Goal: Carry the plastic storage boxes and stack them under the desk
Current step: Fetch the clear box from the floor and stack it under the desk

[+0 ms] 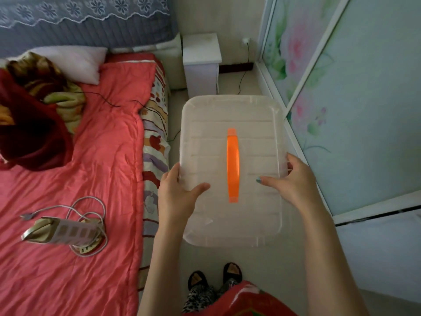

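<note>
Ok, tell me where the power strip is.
In the head view, the power strip lies lower left on the red quilt, its cord coiled around it, left of the storage box.

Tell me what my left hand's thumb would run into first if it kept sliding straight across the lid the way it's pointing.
Most likely the orange handle. The left hand grips the storage box at its edge, thumb pointing across the lid toward it; nothing lies between.

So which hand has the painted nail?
The right hand, on the side of the storage box nearest the flowered doors: its thumbnail is teal. The left hand's thumb looks bare.
</note>
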